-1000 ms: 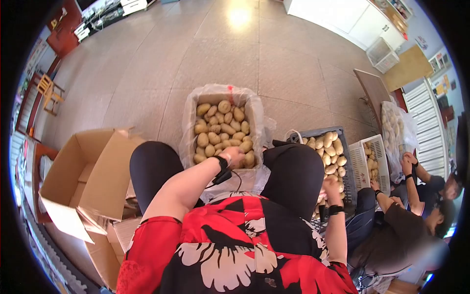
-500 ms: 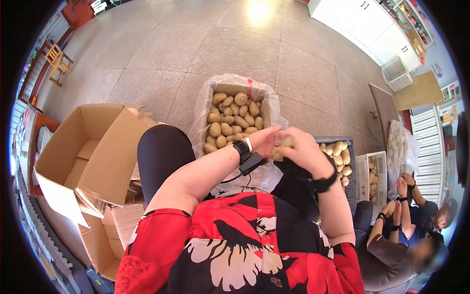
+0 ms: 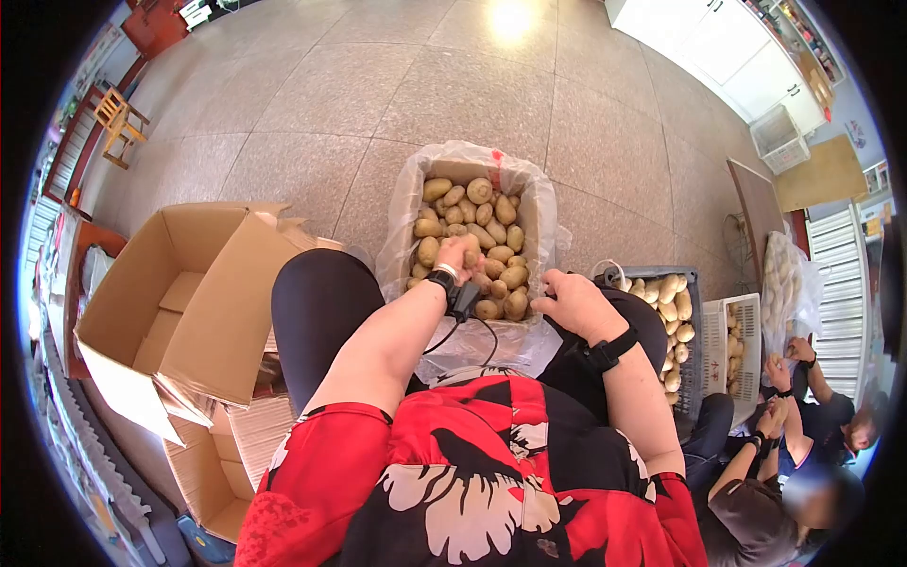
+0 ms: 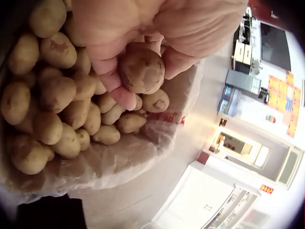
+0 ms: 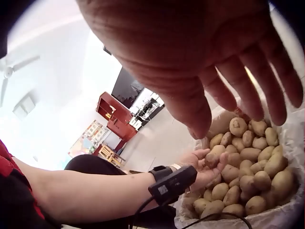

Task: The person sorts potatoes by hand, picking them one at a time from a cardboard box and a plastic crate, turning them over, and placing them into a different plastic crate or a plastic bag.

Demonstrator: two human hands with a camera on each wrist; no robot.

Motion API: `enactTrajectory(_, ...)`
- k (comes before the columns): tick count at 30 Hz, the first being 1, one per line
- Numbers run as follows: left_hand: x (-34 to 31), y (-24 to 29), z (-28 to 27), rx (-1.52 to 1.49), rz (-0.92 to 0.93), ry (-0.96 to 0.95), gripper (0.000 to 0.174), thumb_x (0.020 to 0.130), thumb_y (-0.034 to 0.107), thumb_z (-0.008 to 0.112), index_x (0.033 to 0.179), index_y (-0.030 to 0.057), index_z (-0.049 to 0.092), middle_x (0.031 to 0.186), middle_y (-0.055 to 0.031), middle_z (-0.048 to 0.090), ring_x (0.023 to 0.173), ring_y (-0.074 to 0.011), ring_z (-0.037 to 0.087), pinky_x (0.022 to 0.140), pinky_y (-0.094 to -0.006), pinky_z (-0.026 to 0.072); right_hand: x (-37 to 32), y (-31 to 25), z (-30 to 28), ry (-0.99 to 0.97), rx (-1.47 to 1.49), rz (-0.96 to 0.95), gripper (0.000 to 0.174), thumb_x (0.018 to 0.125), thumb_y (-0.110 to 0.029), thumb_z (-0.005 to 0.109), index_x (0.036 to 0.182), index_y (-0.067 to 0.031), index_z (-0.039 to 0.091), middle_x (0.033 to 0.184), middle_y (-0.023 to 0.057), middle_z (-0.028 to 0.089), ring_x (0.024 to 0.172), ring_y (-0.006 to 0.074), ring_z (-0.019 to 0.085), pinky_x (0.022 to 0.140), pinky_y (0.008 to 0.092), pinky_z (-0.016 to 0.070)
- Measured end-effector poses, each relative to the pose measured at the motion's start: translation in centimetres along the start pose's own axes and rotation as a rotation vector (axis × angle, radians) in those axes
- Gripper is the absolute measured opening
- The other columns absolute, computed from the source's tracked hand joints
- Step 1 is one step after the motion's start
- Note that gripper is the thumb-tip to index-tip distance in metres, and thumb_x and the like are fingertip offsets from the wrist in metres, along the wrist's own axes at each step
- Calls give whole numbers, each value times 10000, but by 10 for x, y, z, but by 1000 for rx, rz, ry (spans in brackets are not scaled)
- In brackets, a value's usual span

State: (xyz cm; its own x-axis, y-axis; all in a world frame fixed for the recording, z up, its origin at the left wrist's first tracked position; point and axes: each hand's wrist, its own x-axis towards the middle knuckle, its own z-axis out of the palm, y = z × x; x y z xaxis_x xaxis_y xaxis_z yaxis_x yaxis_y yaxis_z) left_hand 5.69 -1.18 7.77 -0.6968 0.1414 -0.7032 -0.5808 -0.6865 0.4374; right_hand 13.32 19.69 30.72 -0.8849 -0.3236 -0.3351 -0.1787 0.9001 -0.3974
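My left hand point(image 3: 454, 257) is over the left part of a plastic-lined box point(image 3: 404, 208) of potatoes. Its fingers and thumb grip one potato point(image 4: 143, 71), whose rounded end shows in the left wrist view with a pale patch on the skin. Loose potatoes point(image 3: 495, 230) fill the box below it. On the other side, my right hand point(image 3: 578, 304) hovers beside the box's near right corner, above my knee. In the right wrist view its fingers point(image 5: 248, 90) are spread and extended, holding nothing.
Right of my leg stands a dark crate point(image 3: 697, 331) of potatoes, then a white crate point(image 3: 746, 331) with more. Open cardboard boxes point(image 3: 203, 302) lie to my left. Two people work at the far right beside a clear bag of potatoes point(image 3: 782, 283).
My right hand went from the dark crate to meet my left hand near the box, then drew apart from it. The left hand moved back over the box and now holds a potato.
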Motion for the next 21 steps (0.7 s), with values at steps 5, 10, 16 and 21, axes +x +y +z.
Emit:
enactTrajectory(5,6,27,0,-215,306,56,648,870,-13,459,1410,188,163,1290,-158,412,1069,-336,518,775,-475,533,0,-4,-5,-27,-2,-40,358,781,-296,628,980,-2,577,908,223,635,941,360,598,820,426,473)
enactTrajectory(10,15,16,-10,-169,243,138,754,880,-22,428,1462,197,3,1428,-240,255,1285,-386,346,908,-515,451,-2,-3,-6,5,37,-58,346,786,-312,619,934,-2,572,877,207,640,899,366,607,801,428,477)
enactTrajectory(16,14,-16,-9,146,-16,103,410,858,171,535,1252,143,424,1075,-109,559,1003,-294,557,798,-471,491,-13,3,-24,154,284,-78,352,767,-238,665,1029,-15,590,888,196,647,845,311,637,751,377,503)
enactTrajectory(21,-2,-25,2,520,-282,51,354,856,268,528,1129,47,480,1106,-149,591,969,-292,595,752,-405,522,-56,47,-71,560,640,-21,318,817,-131,669,1107,-26,590,890,63,665,773,103,608,700,243,489)
